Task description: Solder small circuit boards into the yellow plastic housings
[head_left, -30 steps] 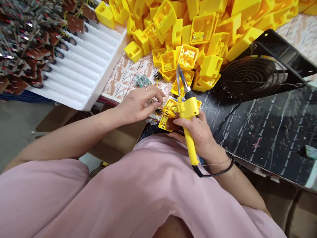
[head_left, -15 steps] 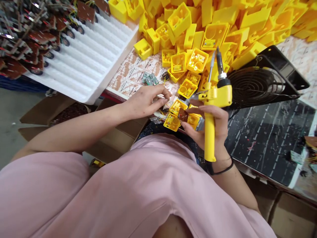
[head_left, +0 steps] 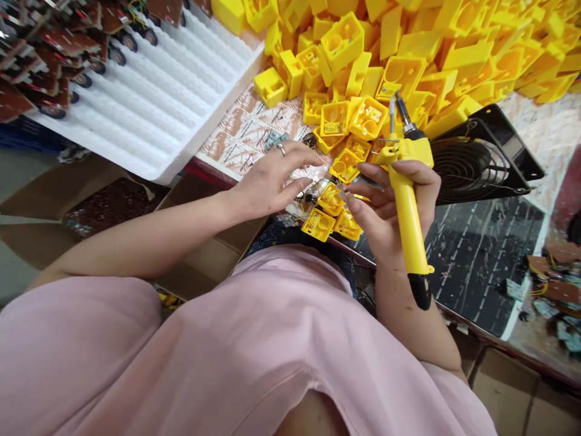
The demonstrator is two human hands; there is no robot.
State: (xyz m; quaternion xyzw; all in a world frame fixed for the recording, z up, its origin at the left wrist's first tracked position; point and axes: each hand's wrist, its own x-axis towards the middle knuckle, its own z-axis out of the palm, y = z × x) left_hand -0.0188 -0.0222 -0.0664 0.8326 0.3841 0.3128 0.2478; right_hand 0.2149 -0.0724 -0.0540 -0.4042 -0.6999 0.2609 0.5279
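Observation:
My right hand [head_left: 394, 212] is closed around the yellow handle of a soldering gun [head_left: 406, 206], its metal tip pointing away from me. The thumb and fingertips of that hand are near thin wires [head_left: 338, 186] above small yellow plastic housings. My left hand [head_left: 276, 178], with a ring on one finger, hovers left of these wires. Its thumb and forefinger are apart, and I see nothing clearly held between them. Below the fingertips sit several open yellow housings [head_left: 318, 224] at the table edge. A small green circuit board [head_left: 275, 140] lies beyond my left hand.
A large heap of yellow housings [head_left: 408, 45] covers the back. At left stands a ridged white foam tray [head_left: 181, 91] with brown circuit-board assemblies [head_left: 68, 48]. A black fan [head_left: 472, 157] and dark mat [head_left: 481, 260] are at right, with more boards [head_left: 560, 290] beyond. An open cardboard box [head_left: 40, 188] is below left.
My right hand and the soldering gun have moved right, and the gun has tilted. The brown board near its fingertips no longer shows. My left fingers have spread and reached slightly right.

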